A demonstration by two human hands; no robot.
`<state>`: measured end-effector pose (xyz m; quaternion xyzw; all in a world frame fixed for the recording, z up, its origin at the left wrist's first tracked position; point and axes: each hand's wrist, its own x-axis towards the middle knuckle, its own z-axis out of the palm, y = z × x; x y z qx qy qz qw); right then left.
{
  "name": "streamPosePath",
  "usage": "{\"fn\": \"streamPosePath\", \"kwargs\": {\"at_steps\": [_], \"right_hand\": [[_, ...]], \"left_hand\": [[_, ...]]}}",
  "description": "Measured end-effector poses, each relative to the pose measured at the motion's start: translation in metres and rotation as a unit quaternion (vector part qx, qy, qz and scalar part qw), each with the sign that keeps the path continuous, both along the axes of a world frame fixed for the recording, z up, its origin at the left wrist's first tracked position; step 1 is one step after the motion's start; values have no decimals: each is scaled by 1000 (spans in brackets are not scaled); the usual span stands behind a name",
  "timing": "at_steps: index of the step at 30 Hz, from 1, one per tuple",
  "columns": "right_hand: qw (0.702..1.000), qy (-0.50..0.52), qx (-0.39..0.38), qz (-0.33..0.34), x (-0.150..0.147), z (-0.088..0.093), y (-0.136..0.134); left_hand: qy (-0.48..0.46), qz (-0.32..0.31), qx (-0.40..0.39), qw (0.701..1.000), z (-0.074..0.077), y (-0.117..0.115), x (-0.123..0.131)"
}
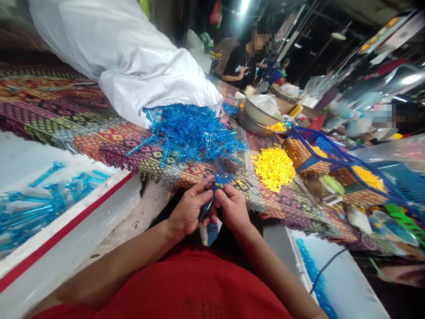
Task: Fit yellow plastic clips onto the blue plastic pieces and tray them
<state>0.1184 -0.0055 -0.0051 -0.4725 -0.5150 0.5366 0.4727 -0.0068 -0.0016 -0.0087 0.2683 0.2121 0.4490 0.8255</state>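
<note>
Close in front of my red shirt, both hands grip a long translucent blue plastic piece (208, 206) with small yellow bits near its upper end. My left hand (190, 204) pinches it from the left with thumb and fingers. From the right, my right hand (230, 204) closes on it, thumb toward its upper part; the fingers hide much of it. Just beyond the hands lies a heap of similar blue plastic pieces (199, 133), spilling from the mouth of a white sack (156, 71). Right of it is a pile of small yellow plastic parts (274, 168).
A patterned fringed cloth (109, 137) covers the table. Metal bowls (255, 122) and blue baskets (300, 153) with yellow parts stand at the right. White foam boxes holding blue pieces flank me, the left box (99, 195) and the right box (352, 274). A person (241, 62) is farther back.
</note>
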Motion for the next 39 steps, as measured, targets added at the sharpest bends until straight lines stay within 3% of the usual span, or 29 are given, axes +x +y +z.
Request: {"fn": "streamPosePath", "kwargs": {"at_steps": [3, 5, 8, 10, 12, 14, 16, 23, 28, 32, 34, 36, 39], "right_hand": [[994, 90, -39, 43, -2, 1, 0], [991, 119, -45, 37, -1, 4, 0], [994, 107, -26, -22, 4, 8, 3], [994, 92, -12, -58, 6, 10, 5], [992, 101, -2, -78, 5, 12, 7], [989, 122, 3, -86, 1, 13, 8], [987, 132, -2, -89, -3, 14, 9], [992, 108, 23, -66, -2, 9, 8], [993, 112, 29, -30, 4, 10, 7], [997, 58, 54, 17, 9, 14, 4], [995, 6, 74, 63, 9, 15, 3], [989, -42, 95, 105, 8, 15, 2], [982, -99, 107, 121, 4, 13, -1]], "left_hand": [[-16, 7, -9, 1000, 3, -1, 1], [-6, 11, 1, 1000, 3, -4, 0], [119, 18, 64, 991, 2, -12, -5], [260, 30, 155, 953, 2, -18, -8], [378, 62, 264, 885, 2, -21, -11], [443, 96, 340, 824, 3, -22, -12], [470, 117, 365, 795, 3, -20, -11], [473, 142, 342, 799, 0, -21, -6], [442, 57, 301, 843, -1, -19, -12], [434, 138, 319, 831, 9, -5, -21], [415, 149, 345, 829, 14, 0, -20], [383, 133, 344, 847, 17, 2, -15], [336, 154, 282, 885, 16, 1, -9]]}}
